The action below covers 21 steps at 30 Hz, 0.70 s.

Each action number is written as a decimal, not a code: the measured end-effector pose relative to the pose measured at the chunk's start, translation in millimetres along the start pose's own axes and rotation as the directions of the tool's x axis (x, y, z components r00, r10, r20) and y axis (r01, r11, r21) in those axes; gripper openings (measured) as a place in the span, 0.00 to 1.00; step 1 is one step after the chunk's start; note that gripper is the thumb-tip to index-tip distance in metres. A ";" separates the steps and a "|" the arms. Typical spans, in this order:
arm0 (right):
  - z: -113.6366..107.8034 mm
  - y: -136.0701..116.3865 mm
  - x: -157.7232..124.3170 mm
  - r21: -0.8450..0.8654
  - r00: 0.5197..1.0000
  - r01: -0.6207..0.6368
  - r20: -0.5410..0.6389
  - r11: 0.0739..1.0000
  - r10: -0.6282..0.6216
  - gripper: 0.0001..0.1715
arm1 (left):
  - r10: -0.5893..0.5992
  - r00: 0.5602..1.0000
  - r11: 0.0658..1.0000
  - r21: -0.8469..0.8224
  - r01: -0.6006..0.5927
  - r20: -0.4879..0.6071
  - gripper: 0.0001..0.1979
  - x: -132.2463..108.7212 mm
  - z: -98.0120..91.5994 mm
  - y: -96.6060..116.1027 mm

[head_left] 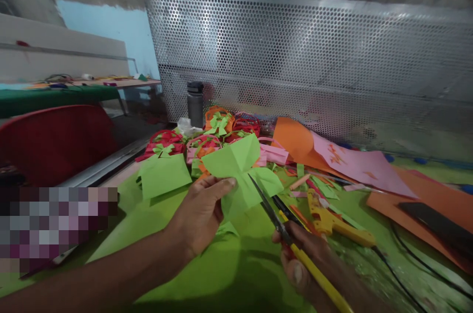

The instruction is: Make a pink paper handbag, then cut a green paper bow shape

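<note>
A light green paper (240, 170) with cuts in its edges is pinched between the thumb and fingers of my left hand (203, 214). My right hand (303, 254) grips scissors (314, 273) with long yellow handles. One dark blade reaches up to the middle of the green paper; the other lies lower, to its right. Whether the blades touch the paper is unclear. Behind and left of my left hand, another green sheet (166, 175) rests on the green table surface (185, 278).
Small red, pink and orange paper bags (219, 121) stand behind the paper, near a grey bottle (195, 103). A yellow glue gun (340, 224), paper scraps, orange sheets (436, 199) and a dark phone-like object (436, 222) lie to the right. A perforated metal panel (295, 52) rises behind.
</note>
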State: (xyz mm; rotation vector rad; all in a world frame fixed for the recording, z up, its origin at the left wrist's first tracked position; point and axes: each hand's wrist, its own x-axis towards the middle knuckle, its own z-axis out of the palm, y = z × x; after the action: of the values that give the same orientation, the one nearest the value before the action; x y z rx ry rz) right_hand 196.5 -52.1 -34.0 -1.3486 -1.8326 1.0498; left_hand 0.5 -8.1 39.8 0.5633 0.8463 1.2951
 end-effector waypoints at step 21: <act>-9.5 -20.1 -10.1 -0.049 0.998 0.064 0.013 0.997 -0.063 0.22 | 0.018 1.000 1.000 -0.018 -0.018 -0.024 0.07 -1.9 2.2 1.1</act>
State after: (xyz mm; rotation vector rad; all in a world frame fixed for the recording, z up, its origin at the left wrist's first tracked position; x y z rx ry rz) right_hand 198.1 -62.9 -12.0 -1.3064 -1.9090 0.9875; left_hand 1.6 -9.6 42.3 0.5436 0.8499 1.3269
